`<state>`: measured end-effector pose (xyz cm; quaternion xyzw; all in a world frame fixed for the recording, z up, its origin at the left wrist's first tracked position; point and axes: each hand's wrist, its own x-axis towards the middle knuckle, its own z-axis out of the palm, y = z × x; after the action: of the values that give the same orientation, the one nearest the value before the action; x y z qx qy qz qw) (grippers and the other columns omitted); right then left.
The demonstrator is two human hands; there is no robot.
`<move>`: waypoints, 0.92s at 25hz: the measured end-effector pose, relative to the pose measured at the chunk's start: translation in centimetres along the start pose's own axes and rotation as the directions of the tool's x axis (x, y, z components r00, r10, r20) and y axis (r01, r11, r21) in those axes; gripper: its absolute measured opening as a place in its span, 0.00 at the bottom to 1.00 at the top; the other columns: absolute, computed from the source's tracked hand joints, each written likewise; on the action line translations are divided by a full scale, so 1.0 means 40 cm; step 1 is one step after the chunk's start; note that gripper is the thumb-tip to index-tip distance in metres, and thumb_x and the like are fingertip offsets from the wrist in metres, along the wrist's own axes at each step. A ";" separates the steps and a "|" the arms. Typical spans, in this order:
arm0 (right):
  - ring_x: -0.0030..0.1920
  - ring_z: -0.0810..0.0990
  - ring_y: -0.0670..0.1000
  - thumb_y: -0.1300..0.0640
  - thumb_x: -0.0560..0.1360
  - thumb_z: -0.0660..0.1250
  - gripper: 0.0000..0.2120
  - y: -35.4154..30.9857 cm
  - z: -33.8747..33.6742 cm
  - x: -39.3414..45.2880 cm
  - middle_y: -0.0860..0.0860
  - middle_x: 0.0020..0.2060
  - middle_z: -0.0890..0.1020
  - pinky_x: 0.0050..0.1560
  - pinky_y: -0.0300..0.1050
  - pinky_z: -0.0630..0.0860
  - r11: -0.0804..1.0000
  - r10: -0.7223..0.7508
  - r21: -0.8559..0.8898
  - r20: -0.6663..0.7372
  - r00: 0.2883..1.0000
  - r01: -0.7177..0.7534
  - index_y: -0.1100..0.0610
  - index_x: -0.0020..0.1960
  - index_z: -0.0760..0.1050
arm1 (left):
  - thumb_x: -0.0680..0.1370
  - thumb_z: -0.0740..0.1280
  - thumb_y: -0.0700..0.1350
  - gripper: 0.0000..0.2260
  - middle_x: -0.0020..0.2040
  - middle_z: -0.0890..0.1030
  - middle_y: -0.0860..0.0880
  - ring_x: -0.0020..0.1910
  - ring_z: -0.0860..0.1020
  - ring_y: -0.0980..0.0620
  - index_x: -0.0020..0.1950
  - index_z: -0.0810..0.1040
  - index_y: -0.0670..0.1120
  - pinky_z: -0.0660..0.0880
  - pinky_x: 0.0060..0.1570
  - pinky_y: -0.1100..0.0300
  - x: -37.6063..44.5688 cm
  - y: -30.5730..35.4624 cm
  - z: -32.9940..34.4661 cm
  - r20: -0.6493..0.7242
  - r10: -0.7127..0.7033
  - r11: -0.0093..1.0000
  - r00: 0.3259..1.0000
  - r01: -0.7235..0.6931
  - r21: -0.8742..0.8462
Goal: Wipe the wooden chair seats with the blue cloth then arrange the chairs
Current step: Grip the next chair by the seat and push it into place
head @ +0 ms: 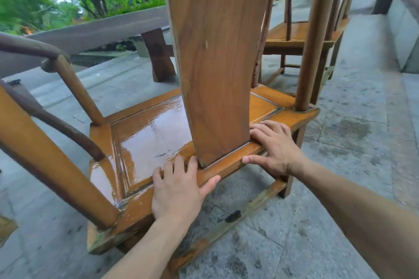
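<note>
A wooden armchair fills the view from behind, its broad back splat (217, 56) rising in the middle. The seat (149, 133) is glossy and wet. My left hand (179, 188) grips the seat's rear rail left of the splat, fingers over the top, thumb on the outer face. My right hand (274, 145) grips the same rail to the right of the splat, fingers lying on the seat. A second wooden chair (292, 38) stands just beyond, to the right. No blue cloth is in view.
A long grey slab table (95, 29) on dark wooden legs stands beyond the chair at the left. Stone paving (353, 133) lies all around, damp in patches. A raised stone step (403, 29) runs along the far right. Another chair's edge shows at far left.
</note>
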<state>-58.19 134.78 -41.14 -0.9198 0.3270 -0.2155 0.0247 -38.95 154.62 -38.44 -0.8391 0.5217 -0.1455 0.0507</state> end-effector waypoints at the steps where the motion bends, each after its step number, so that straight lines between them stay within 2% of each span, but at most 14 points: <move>1: 0.73 0.61 0.54 0.19 0.67 0.50 0.37 0.014 0.003 0.008 0.39 0.71 0.69 0.69 0.51 0.51 1.000 -0.009 0.007 -0.010 1.000 0.009 0.42 0.65 0.69 | 0.75 0.39 0.74 0.38 0.66 0.73 0.47 0.63 0.71 0.42 0.72 0.68 0.53 0.67 0.68 0.45 0.008 0.012 -0.005 -0.004 -0.006 1.000 1.000 0.006 0.003; 4: 0.72 0.63 0.54 0.19 0.67 0.50 0.38 0.045 0.004 0.036 0.39 0.71 0.69 0.69 0.52 0.52 0.999 -0.043 0.023 -0.028 0.999 0.043 0.42 0.65 0.70 | 0.75 0.39 0.73 0.38 0.65 0.73 0.47 0.63 0.71 0.43 0.72 0.68 0.52 0.67 0.67 0.46 0.025 0.039 -0.023 0.007 -0.043 0.999 0.999 0.043 0.023; 9: 0.71 0.63 0.52 0.18 0.66 0.50 0.37 0.087 0.012 0.062 0.38 0.69 0.71 0.68 0.51 0.52 0.996 -0.064 0.061 -0.056 0.996 0.067 0.41 0.63 0.70 | 0.76 0.39 0.72 0.37 0.66 0.69 0.47 0.63 0.67 0.44 0.73 0.64 0.50 0.67 0.62 0.48 0.056 0.076 -0.032 0.035 -0.025 0.998 0.999 0.023 0.061; 17: 0.73 0.60 0.52 0.18 0.65 0.50 0.38 0.187 0.018 0.159 0.36 0.71 0.67 0.71 0.52 0.51 0.990 -0.125 0.074 0.018 0.992 0.123 0.41 0.64 0.69 | 0.75 0.38 0.71 0.38 0.64 0.69 0.47 0.62 0.68 0.45 0.72 0.65 0.50 0.67 0.61 0.51 0.137 0.145 -0.042 0.010 -0.071 0.995 0.997 0.070 0.078; 23: 0.75 0.57 0.50 0.18 0.64 0.47 0.43 0.267 0.027 0.261 0.38 0.74 0.65 0.72 0.52 0.49 0.986 -0.154 0.067 0.071 0.985 0.150 0.43 0.68 0.68 | 0.78 0.45 0.71 0.33 0.60 0.71 0.47 0.59 0.70 0.45 0.67 0.69 0.49 0.69 0.59 0.51 0.233 0.209 -0.035 -0.024 -0.153 0.987 0.988 0.154 0.044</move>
<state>-56.82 119.90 -40.14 -0.9484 0.2479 -0.1914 0.0488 -42.71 142.65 -37.29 -0.8739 0.4526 -0.1695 0.0531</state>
